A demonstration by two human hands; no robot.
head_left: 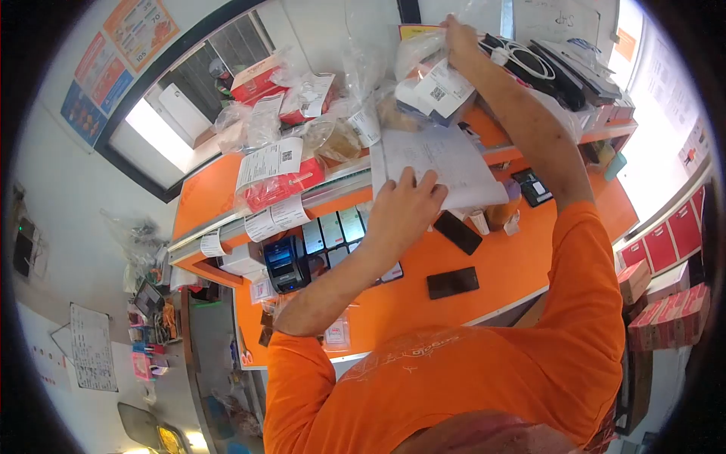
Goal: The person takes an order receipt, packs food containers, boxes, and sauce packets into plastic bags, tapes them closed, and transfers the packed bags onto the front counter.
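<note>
My left hand (408,203) rests on a white sheet of paper (435,163) on the raised shelf, its fingers spread. Farther up, my right hand (459,36) is raised at the top of a clear plastic bag (423,57); its fingers are bent, and their grip is hard to make out. Below that hand a white receipt with a square code (440,91) lies on the bag. To the left stand more bagged packages, among them a red box (283,185) with a receipt on it.
Two dark phones (453,284) (457,231) lie on the orange counter (378,318). A blue-black printer (286,263) and several lit phones (331,229) are under the shelf. Cables (527,60) lie at the upper right, with red boxes (669,321) at the far right.
</note>
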